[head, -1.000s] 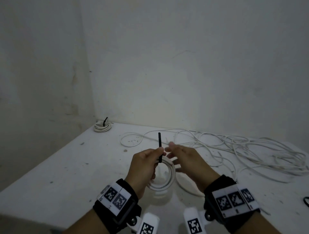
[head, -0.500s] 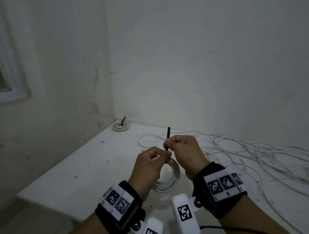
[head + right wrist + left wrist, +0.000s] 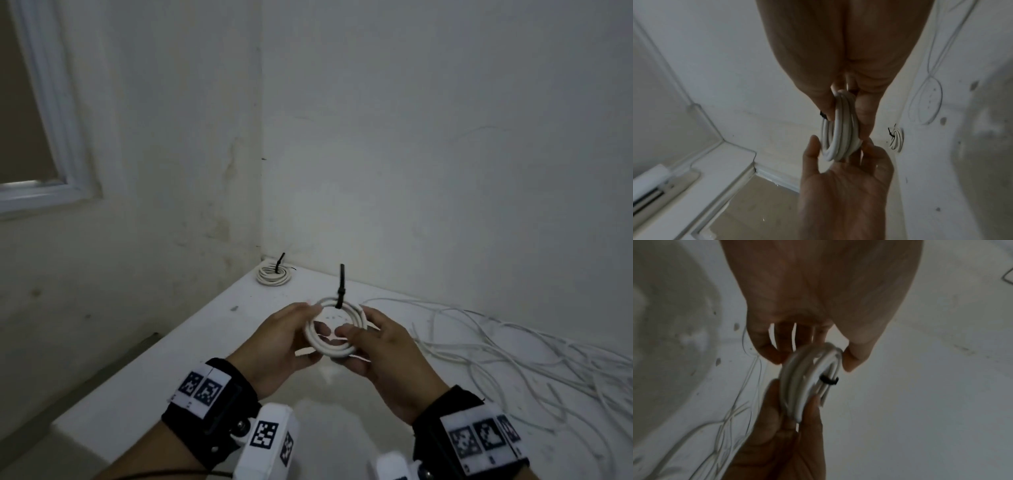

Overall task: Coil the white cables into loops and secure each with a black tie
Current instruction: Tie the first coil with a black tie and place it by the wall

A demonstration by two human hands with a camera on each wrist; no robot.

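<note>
A white cable coil [image 3: 334, 346] is held upright above the table between both hands. A black tie [image 3: 340, 289] is wrapped round its top, tail sticking straight up. My left hand [image 3: 291, 334] pinches the coil's left side between thumb and fingers. My right hand [image 3: 364, 339] pinches the right side, thumb across the front. In the left wrist view the coil [image 3: 797, 386] shows edge-on with the tie [image 3: 828, 380] round it. The right wrist view shows the coil [image 3: 840, 129] gripped from above and below.
Another tied white coil [image 3: 274, 274] lies in the far corner of the white table [image 3: 171, 377]. Loose white cable [image 3: 513, 346] sprawls over the table's right side. Walls stand close behind and to the left, and a window frame [image 3: 51, 137] is at left.
Both hands let go of the tie's tail and moved to the coil's sides. The coil now stands upright and higher, with the tie closed round it. The head turned left.
</note>
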